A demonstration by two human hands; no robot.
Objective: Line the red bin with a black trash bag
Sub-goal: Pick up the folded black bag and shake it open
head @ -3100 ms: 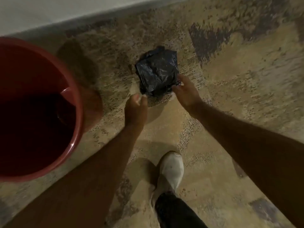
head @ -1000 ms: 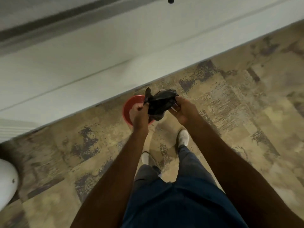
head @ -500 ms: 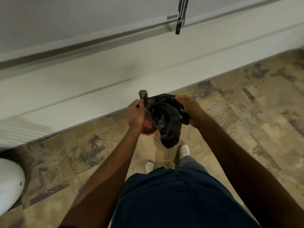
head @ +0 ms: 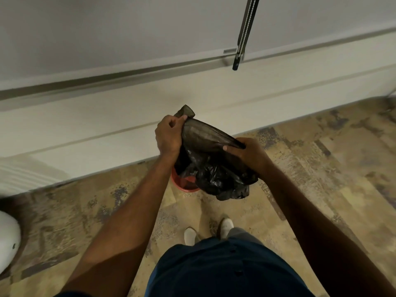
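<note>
Since a moment ago, both hands, left hand [head: 168, 136] and right hand [head: 249, 153], grip the black trash bag [head: 212, 163], now stretched partly open above the red bin [head: 182, 186]; lining not yet begun.

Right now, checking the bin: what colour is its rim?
Red, seen in the head view: bin rim.

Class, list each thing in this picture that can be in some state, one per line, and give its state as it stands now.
Trash bag: held up above the bin, partly unfolded, top stretched between both hands, rest hanging crumpled.
Red bin: upright on the floor, no liner yet, mostly hidden behind the bag.
Left hand: closed on the bag's top edge.
Right hand: closed on the bag's top edge.
Blind cord: hanging straight down by the wall.
</note>
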